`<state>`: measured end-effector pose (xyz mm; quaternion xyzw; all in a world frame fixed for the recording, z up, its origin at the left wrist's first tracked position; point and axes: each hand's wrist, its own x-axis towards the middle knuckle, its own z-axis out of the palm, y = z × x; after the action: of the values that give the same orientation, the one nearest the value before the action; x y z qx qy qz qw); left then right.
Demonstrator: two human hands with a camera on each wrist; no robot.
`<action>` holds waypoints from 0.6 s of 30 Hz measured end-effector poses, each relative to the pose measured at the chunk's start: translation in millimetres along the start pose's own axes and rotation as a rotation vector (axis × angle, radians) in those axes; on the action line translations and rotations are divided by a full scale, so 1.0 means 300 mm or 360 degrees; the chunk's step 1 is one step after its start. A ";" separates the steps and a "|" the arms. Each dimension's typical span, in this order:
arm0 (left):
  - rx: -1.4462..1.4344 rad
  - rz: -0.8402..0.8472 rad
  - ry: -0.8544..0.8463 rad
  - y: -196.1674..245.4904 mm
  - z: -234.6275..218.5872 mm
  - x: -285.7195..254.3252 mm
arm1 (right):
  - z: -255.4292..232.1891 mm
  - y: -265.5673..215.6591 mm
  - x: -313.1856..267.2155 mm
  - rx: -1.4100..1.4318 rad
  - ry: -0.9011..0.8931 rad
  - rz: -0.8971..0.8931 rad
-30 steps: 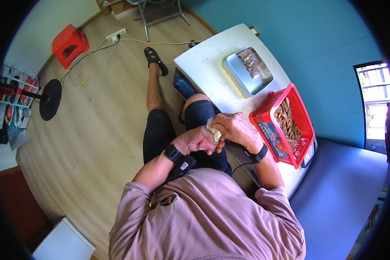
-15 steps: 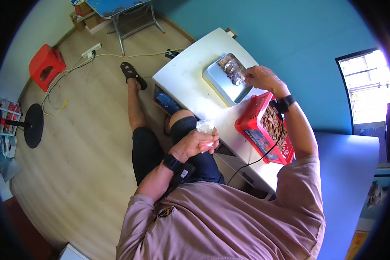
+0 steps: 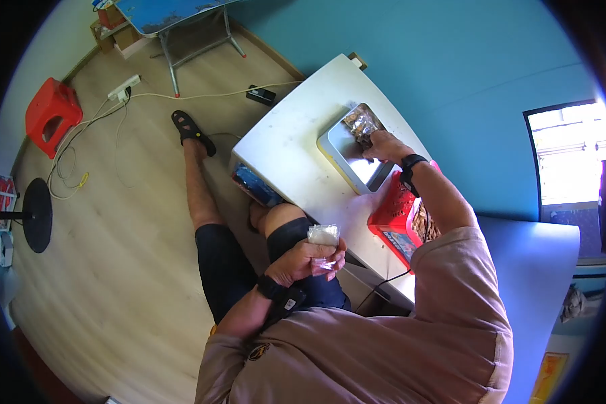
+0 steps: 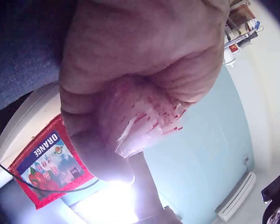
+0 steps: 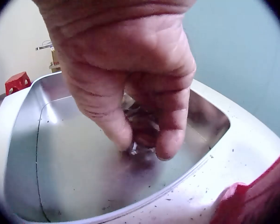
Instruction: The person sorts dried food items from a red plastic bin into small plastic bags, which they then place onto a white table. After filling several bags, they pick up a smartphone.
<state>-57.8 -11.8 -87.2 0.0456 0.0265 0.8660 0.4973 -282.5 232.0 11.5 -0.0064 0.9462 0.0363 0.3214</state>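
Note:
The left hand (image 3: 301, 261), above the thigh, grips clear plastic bags (image 3: 324, 236) with red print, its fingers curled round them; in the left wrist view the plastic (image 4: 147, 128) pokes out of the curled fingers. Over the metal tin (image 3: 339, 156) on the white table, the right hand (image 3: 388, 146) reaches down to the clear packets of brown pieces (image 3: 361, 124). In the right wrist view the thumb and fingers of the right hand (image 5: 144, 145) pinch a shiny dark packet (image 5: 144, 133) inside the tin (image 5: 60, 172).
A red basket (image 3: 390, 214) of brown pieces stands beside the tin on the white table (image 3: 283, 128). A black cable runs from the right wrist past the basket. On the floor are a red stool (image 3: 52, 114) and a power strip (image 3: 124, 87). A blue folding table (image 3: 165, 13) stands beyond.
The right hand left the left hand, moved over to the tin and went down to the packets there. The left hand kept the plastic bags. The head view has shifted.

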 end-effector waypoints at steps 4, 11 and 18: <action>-0.0004 0.0016 0.0000 0.007 0.009 -0.007 | 0.004 0.051 0.002 -0.0172 -0.0036 0.0019; 0.0213 0.0273 0.0170 -0.002 0.043 -0.008 | -0.004 0.107 -0.102 0.0696 -0.0215 -0.0599; 0.0326 0.0867 0.0512 0.032 0.185 -0.029 | 0.038 -0.166 -0.606 0.1791 -0.0088 -0.0666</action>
<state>-55.8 -24.1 -31.6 -0.0365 0.1784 0.9561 0.2297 -129.6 181.1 110.0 -0.0204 0.7901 -0.5339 0.3004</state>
